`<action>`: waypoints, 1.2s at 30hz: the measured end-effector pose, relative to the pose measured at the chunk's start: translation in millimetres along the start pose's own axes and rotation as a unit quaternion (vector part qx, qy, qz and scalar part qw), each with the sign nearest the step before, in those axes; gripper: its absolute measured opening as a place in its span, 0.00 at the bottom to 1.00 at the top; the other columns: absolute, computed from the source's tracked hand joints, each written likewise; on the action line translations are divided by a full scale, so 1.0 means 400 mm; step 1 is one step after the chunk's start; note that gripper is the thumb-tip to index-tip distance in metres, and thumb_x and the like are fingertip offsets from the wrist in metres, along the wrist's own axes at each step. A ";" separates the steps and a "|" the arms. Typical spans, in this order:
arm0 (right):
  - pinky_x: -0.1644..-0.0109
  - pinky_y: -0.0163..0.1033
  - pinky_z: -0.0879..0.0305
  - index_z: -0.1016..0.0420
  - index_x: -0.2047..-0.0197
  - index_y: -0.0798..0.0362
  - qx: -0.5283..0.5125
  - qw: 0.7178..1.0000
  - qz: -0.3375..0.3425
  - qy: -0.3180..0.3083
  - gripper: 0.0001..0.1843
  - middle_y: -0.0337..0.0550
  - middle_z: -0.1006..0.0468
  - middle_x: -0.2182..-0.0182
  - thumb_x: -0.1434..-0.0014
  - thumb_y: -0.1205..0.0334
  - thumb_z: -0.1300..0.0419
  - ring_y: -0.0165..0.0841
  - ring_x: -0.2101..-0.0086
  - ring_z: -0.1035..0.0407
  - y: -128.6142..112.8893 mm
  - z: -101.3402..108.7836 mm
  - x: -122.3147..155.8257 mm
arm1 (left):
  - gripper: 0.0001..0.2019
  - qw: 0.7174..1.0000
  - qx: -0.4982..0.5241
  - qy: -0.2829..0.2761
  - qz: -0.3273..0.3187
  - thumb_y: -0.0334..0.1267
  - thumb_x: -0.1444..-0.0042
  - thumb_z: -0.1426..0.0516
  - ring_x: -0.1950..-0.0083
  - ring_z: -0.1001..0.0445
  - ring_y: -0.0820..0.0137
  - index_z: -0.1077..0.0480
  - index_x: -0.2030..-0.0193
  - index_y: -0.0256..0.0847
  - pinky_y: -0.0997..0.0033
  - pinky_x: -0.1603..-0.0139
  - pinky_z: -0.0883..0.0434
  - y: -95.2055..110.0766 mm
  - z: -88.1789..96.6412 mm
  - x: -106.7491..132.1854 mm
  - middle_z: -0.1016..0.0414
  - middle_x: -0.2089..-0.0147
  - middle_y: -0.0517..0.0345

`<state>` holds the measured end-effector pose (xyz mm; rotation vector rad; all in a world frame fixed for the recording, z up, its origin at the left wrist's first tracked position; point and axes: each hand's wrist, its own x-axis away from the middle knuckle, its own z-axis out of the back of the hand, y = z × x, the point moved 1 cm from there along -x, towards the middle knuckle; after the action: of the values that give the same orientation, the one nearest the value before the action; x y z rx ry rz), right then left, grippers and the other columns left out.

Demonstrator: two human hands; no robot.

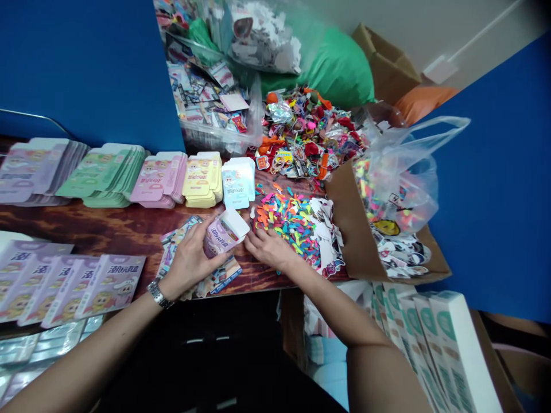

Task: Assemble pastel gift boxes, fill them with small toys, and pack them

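My left hand (191, 258), with a metal watch on its wrist, is closed around a small purple cardboard box (220, 234). The box is tilted, its white top flap raised. Under that hand lie several printed cards (224, 276), partly covered by it. My right hand (272, 248) rests at the left edge of a heap of small bright plastic clips (293, 221). Its fingers are curled together, and whatever is between the fingertips is too small to make out. White-backed cut-out stickers (325, 229) lie along the heap's right side.
Stacks of flat boxes, including green ones (105, 172) and yellow ones (202, 178), line the table's back. Purple boxes (112, 284) lie at left. Trinkets (310, 132) are heaped behind the clips. A cardboard carton (359, 229) with a plastic bag (413, 189) stands right.
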<state>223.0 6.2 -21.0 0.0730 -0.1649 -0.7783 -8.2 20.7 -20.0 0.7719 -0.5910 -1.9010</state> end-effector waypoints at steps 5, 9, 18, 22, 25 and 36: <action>0.55 0.41 0.31 0.30 0.44 0.50 -0.134 0.974 -0.029 0.180 0.15 0.47 0.21 0.58 0.31 0.68 0.50 0.34 0.58 0.29 0.030 0.027 0.012 | 0.39 1.000 0.003 -0.007 0.023 0.47 0.48 0.36 0.38 0.29 0.54 0.44 0.32 0.40 0.55 0.39 0.31 -0.008 -0.001 0.010 0.30 0.38 0.45; 0.56 0.40 0.27 0.41 0.38 0.44 -0.372 0.786 -0.227 0.438 0.21 0.44 0.23 0.54 0.32 0.65 0.46 0.32 0.58 0.26 0.008 0.094 0.023 | 0.39 0.999 0.031 -0.016 0.037 0.46 0.48 0.37 0.36 0.31 0.55 0.46 0.31 0.42 0.54 0.37 0.32 -0.003 0.002 0.011 0.33 0.35 0.45; 0.45 0.50 0.29 0.23 0.53 0.45 -0.302 0.842 -0.148 0.421 0.10 0.43 0.18 0.58 0.37 0.67 0.39 0.38 0.51 0.29 -0.064 0.153 -0.046 | 0.39 0.998 0.061 -0.007 0.028 0.51 0.48 0.36 0.39 0.28 0.56 0.43 0.34 0.41 0.55 0.39 0.30 0.024 -0.013 0.018 0.30 0.38 0.44; 0.39 0.56 0.35 0.21 0.53 0.47 -0.299 0.886 -0.111 0.337 0.10 0.49 0.26 0.44 0.36 0.61 0.41 0.42 0.42 0.34 -0.049 0.154 -0.037 | 0.42 0.997 0.071 -0.002 0.020 0.50 0.47 0.36 0.34 0.33 0.55 0.50 0.30 0.42 0.53 0.35 0.32 0.016 -0.005 0.021 0.36 0.33 0.43; 0.40 0.53 0.33 0.23 0.49 0.48 -0.334 0.890 -0.091 0.296 0.14 0.52 0.30 0.41 0.34 0.64 0.45 0.40 0.42 0.34 -0.031 0.160 -0.021 | 0.48 0.997 0.070 0.001 -0.018 0.48 0.46 0.36 0.29 0.39 0.54 0.60 0.26 0.43 0.52 0.32 0.36 0.010 0.004 0.019 0.45 0.28 0.41; 0.47 0.38 0.27 0.32 0.39 0.46 -0.405 0.843 -0.185 0.300 0.21 0.44 0.22 0.47 0.34 0.66 0.44 0.32 0.50 0.26 -0.080 0.162 -0.040 | 0.35 0.994 0.030 -0.015 -0.102 0.43 0.42 0.40 0.39 0.30 0.58 0.50 0.32 0.46 0.58 0.43 0.27 0.011 0.012 0.028 0.33 0.39 0.44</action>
<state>178.2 -5.5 36.8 -0.4706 0.8075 -1.1211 -13.0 8.9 -16.6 0.8707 -0.6092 -2.0925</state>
